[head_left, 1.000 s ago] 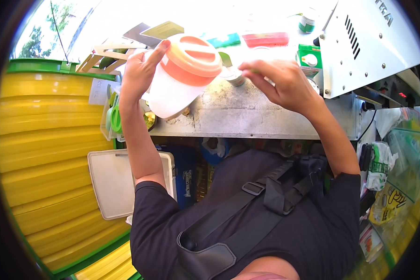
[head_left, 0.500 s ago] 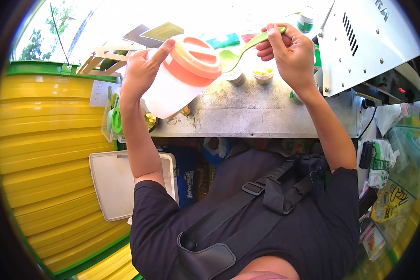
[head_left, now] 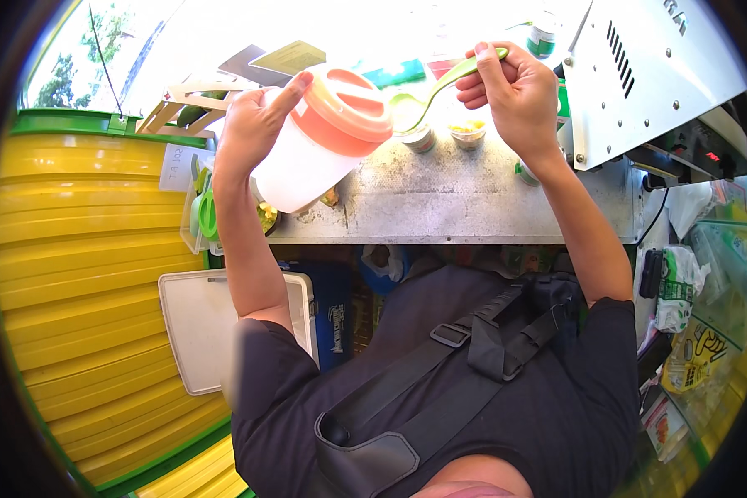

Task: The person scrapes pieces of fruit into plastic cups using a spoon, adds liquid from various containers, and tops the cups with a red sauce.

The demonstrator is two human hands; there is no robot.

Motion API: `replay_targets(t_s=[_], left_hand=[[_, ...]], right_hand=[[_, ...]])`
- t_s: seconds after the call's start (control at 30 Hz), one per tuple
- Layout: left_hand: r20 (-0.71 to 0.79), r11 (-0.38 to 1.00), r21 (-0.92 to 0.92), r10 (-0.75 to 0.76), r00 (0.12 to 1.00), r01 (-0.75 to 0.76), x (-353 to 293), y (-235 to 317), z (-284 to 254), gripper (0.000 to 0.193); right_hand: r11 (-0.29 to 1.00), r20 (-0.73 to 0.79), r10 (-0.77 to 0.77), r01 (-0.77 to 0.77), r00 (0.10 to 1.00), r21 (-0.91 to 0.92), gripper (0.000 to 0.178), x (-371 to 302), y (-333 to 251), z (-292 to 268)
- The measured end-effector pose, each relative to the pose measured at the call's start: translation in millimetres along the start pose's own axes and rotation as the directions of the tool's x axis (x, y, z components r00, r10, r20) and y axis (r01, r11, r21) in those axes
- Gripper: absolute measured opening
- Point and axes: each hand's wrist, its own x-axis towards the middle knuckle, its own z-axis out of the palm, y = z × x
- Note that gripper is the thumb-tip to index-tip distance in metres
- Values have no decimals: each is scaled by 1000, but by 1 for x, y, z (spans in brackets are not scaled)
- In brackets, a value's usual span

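White pitcher (head_left: 307, 170), with an orange lid (head_left: 340, 129), leans over the left part of the worktop (head_left: 473, 212), near its front left corner, lid toward the right; whether its base touches the worktop I cannot tell. The left hand (head_left: 251, 129) holds it from the left, thumb up at the lid's rim, the other fingers mostly hidden. The right hand (head_left: 515, 90) pinches the end of a green spoon (head_left: 441, 83), whose bowl is just beside the lid (touching or not, I cannot tell). Beyond the worktop's front edge, right of the pitcher, stand two small tubs (head_left: 468, 135).

The pitcher looks like stiff, smooth plastic: probably light unless full, slippery if wet, not very fragile. The side wall below the lid seems the surest hold, since the lid might come loose.
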Motion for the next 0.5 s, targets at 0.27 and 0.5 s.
replay_targets(t_s=[0.27,0.5], left_hand=[[11,1000,-4,-8,1000,8,2,-6,-1,63],[25,1000,-18,4,1000,-3,4,-10,-1,63]], right_hand=[[1000,0,6,-6,1000,-6,31,0,0,1],[1000,0,-1,1,1000,-6,31,0,0,2]])
